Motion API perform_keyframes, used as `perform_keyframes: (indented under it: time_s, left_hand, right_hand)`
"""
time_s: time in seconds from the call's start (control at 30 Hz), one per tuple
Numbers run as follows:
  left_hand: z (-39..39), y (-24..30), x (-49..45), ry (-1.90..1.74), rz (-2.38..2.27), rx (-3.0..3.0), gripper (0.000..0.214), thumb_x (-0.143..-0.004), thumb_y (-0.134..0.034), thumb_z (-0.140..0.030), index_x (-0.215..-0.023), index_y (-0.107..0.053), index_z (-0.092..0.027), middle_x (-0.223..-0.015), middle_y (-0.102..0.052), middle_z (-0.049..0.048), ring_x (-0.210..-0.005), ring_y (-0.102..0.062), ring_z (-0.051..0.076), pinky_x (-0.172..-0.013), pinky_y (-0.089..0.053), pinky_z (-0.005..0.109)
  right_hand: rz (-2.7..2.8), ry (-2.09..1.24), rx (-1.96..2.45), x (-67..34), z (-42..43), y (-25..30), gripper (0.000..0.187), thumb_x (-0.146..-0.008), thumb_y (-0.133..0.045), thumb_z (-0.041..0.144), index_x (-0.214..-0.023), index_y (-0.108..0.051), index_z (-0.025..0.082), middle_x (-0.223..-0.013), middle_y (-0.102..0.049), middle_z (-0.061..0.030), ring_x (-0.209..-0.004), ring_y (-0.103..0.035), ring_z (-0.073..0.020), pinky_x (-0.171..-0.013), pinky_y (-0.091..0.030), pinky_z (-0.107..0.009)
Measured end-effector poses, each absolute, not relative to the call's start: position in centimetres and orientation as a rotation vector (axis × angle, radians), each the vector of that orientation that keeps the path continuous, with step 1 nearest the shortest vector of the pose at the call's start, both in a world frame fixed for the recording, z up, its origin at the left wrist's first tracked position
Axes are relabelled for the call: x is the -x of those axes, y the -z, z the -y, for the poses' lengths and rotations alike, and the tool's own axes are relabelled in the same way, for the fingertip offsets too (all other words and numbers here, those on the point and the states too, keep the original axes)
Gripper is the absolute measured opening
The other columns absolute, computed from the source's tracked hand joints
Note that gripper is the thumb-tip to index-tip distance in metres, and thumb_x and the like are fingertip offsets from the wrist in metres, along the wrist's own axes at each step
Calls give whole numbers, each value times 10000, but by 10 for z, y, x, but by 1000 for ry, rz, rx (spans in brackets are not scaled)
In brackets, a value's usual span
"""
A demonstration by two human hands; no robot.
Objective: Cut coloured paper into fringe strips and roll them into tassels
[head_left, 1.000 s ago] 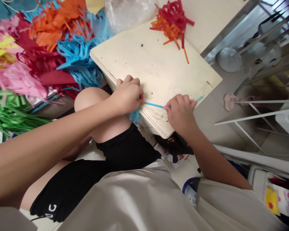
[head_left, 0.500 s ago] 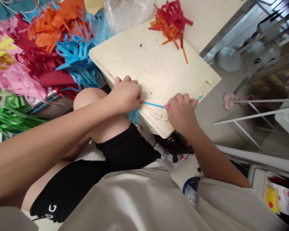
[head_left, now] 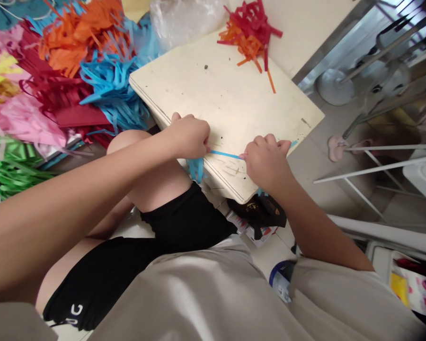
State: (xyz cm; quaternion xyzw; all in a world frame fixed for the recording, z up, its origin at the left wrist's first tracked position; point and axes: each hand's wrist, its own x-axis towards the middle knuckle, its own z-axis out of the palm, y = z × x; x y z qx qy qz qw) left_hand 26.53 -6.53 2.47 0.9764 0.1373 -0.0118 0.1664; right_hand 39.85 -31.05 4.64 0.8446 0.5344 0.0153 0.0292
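A narrow blue strip (head_left: 226,154) runs taut between my two hands, over the near edge of a cream board (head_left: 213,90). My left hand (head_left: 190,136) is closed on the strip's left end, fingers curled down. More blue strip hangs below that hand, beside my knee. My right hand (head_left: 266,157) pinches the strip near the board's lower right side. A short blue end shows past its knuckles at the board's right edge. The fingertips of both hands are partly hidden.
A bunch of red and orange strips (head_left: 250,33) lies at the board's far side, next to a clear plastic bag (head_left: 188,21). Orange strips (head_left: 78,38), blue strips (head_left: 113,90), and green strips (head_left: 14,161) heap up at left. White metal bars (head_left: 372,170) stand at right.
My left hand has rolled slightly, its knuckles turning over, while still gripping the strip. The right hand stays nearly in place. The whole view has shifted slightly.
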Motion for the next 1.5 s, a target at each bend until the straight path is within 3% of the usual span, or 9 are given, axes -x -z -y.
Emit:
perform_keyframes:
  time_s: [0.2, 0.43, 0.63, 0.73, 0.87, 1.0, 1.27, 1.5]
  left_hand:
    - [52, -28, -280, 151, -291, -2784, 268, -811, -820, -432, -736, -748, -185, -604, -500, 28, -934, -672, 283, -1244, -416, 737]
    - [60, -51, -292, 455, -486, -2723, 239, -797, -900, -396, -812, -783, -188, -684, -620, 48, -1062, -752, 368, -1281, -371, 722]
    - [47, -34, -295, 313, -257, -2815, 340, -812, -871, -510, -843, -785, -182, -646, -594, 37, -939, -738, 302, -1255, -440, 686]
    - [48, -34, -292, 275, -265, -2814, 277, -790, -866, -449, -799, -775, -187, -584, -536, 13, -832, -682, 244, -1199, -474, 675]
    - [70, -55, -283, 263, -380, -2724, 129, -770, -851, -246, -887, -802, -223, -708, -653, 26, -922, -696, 273, -1167, -494, 653]
    - [92, -69, -271, 234, -402, -2631, 297, -767, -737, -70, -964, -849, -262, -953, -790, 46, -1105, -710, 298, -1163, -499, 611]
    - [88, -60, -258, 124, -352, -2504, 373, -845, -683, -107, -1062, -931, -281, -1086, -852, 64, -1100, -749, 240, -1091, -583, 460]
    - [90, -62, -257, 133, -377, -2464, 448, -900, -640, -92, -1155, -949, -293, -1117, -849, 71, -1087, -745, 234, -1065, -573, 418]
  right_hand:
    - [-1674, -1, -2583, -402, 307, -52, 356, -1162, -440, 203, -972, -730, 118, -998, -630, -175, -1106, -469, -314, -970, -290, -506]
    - [-1647, 49, -2556, -400, 304, -59, 346, -1146, -444, 184, -977, -736, 109, -1006, -633, -182, -1121, -484, -328, -965, -295, -518]
    - [-1703, -5, -2563, -404, 305, -53, 351, -1137, -443, 195, -948, -728, 116, -971, -627, -178, -1096, -481, -320, -972, -289, -523]
    - [-1710, -26, -2560, -405, 305, -54, 334, -1140, -462, 209, -957, -727, 121, -975, -628, -169, -1093, -479, -313, -987, -293, -527]
    - [-1725, -75, -2588, -403, 307, -58, 228, -1123, -535, 237, -1045, -723, 134, -1077, -659, -175, -1111, -478, -317, -1006, -299, -531]
    - [-1718, -66, -2608, -397, 309, -58, 174, -1089, -532, 159, -1054, -703, 153, -1128, -663, -157, -1140, -488, -320, -1009, -296, -519]
    - [-1771, -137, -2620, -385, 312, -53, 292, -1016, -514, 57, -1153, -734, 193, -1197, -677, -137, -1210, -514, -332, -1059, -293, -527]
    - [-1853, -237, -2603, -380, 314, -48, 373, -912, -548, -1, -1167, -726, 206, -1220, -694, -135, -1231, -528, -329, -1093, -286, -529]
